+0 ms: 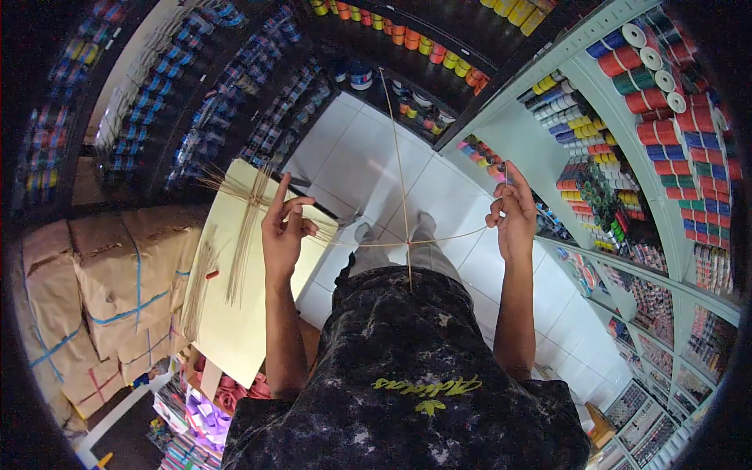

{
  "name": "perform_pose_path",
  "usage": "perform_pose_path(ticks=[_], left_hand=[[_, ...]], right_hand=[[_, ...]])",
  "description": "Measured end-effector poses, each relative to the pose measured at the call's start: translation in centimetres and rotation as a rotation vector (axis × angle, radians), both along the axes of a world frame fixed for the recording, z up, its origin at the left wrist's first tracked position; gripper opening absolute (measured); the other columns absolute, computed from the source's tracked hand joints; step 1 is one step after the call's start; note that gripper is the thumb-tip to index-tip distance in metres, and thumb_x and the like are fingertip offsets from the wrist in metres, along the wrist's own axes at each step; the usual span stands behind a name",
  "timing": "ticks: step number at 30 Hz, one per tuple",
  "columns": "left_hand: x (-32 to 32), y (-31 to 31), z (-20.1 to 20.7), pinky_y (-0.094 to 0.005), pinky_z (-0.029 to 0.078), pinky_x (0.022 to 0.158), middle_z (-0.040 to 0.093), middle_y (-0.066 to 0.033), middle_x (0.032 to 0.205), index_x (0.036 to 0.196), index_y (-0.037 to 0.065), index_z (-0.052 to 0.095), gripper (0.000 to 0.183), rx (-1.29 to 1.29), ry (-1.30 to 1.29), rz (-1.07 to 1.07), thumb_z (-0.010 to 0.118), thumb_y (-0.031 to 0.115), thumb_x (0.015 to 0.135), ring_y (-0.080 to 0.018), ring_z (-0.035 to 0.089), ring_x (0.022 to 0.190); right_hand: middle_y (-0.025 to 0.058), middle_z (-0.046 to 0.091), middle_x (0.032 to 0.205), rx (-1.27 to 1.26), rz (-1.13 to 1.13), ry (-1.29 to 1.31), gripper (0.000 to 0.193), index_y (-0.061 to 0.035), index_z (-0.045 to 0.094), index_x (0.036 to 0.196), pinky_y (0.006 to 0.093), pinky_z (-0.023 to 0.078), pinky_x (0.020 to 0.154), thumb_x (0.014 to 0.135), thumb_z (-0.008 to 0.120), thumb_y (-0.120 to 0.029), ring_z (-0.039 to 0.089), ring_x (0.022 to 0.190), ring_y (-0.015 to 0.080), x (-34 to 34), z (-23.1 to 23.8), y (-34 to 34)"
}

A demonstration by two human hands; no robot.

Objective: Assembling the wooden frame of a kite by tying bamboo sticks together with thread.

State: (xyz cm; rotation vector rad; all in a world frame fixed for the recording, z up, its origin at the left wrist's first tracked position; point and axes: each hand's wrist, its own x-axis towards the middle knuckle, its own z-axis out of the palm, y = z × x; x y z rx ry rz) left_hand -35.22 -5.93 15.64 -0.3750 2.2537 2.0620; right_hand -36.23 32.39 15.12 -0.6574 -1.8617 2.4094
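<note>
In front of my body two thin, pale sticks, bamboo-like, form a cross. The long upright stick (398, 160) runs from near my shirt up over the floor. The crossing stick (450, 239) bows in a shallow curve between my hands, and the two meet at a small reddish spot at the middle. My left hand (286, 227) pinches the left end of the bowed stick, index finger pointing up. On the other side, my right hand (513, 211) grips its right end between curled fingers, with the index finger raised too.
Left of me, a pale yellow board (247, 305) carries loose bundles of thin sticks (249, 215) and a small orange-red object (212, 275). Brown wrapped parcels (117, 274) stand beyond it. Shelves of thread spools (646, 102) rise at right, ahead and left. Tiled floor (352, 149) lies below.
</note>
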Motion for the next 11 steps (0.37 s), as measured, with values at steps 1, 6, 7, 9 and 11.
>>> perform_pose_path(ticks=[1, 6, 7, 9, 11], left_hand=[[-0.05, -0.04, 0.05, -0.0240, 0.053, 0.062, 0.070, -0.0106, 0.107, 0.154, 0.010, 0.037, 0.052, 0.018, 0.002, -0.007, 0.051, 0.012, 0.105, -0.0093, 0.062, 0.066], [-0.19, -0.02, 0.14, -0.0239, 0.053, 0.061, 0.070, -0.0104, 0.108, 0.154, 0.010, 0.038, 0.052, 0.022, -0.002, -0.010, 0.052, 0.012, 0.104, -0.0093, 0.062, 0.066], [-0.22, -0.03, 0.15, -0.0238, 0.053, 0.061, 0.070, -0.0104, 0.107, 0.154, 0.010, 0.038, 0.052, 0.039, -0.002, -0.007, 0.053, 0.013, 0.104, -0.0094, 0.062, 0.066], [-0.22, -0.05, -0.06, -0.0244, 0.052, 0.060, 0.070, -0.0099, 0.107, 0.154, 0.011, 0.037, 0.057, 0.015, 0.003, -0.010, 0.056, 0.024, 0.103, -0.0095, 0.061, 0.065], [-0.19, -0.09, -0.32, -0.0251, 0.050, 0.060, 0.070, -0.0094, 0.106, 0.155, 0.012, 0.036, 0.063, -0.009, 0.008, -0.012, 0.060, 0.036, 0.101, -0.0096, 0.061, 0.065]], right_hand=[[0.0057, 0.054, 0.097, 0.013, 0.003, 0.002, 0.043, -0.0163, 0.050, 0.146, 0.0245, 0.044, 0.049, 0.104, 0.046, -0.007, 0.049, 0.060, 0.0087, 0.01, -0.03, 0.02], [0.0058, 0.054, 0.097, -0.003, 0.007, 0.008, 0.043, -0.0164, 0.051, 0.146, 0.0249, 0.044, 0.049, 0.104, 0.045, -0.007, 0.048, 0.060, 0.0089, -0.08, -0.02, 0.10], [0.0059, 0.055, 0.097, -0.008, 0.006, 0.007, 0.043, -0.0165, 0.051, 0.146, 0.0250, 0.044, 0.049, 0.104, 0.045, -0.006, 0.048, 0.060, 0.0089, -0.10, -0.05, 0.13], [0.0059, 0.055, 0.097, -0.013, 0.006, 0.005, 0.043, -0.0166, 0.051, 0.146, 0.0250, 0.044, 0.049, 0.104, 0.045, -0.006, 0.048, 0.060, 0.0090, -0.13, -0.15, 0.16], [0.0062, 0.055, 0.098, -0.030, 0.003, 0.009, 0.044, -0.0165, 0.050, 0.146, 0.0253, 0.044, 0.049, 0.104, 0.046, -0.006, 0.049, 0.061, 0.0089, -0.14, -0.28, 0.14]])
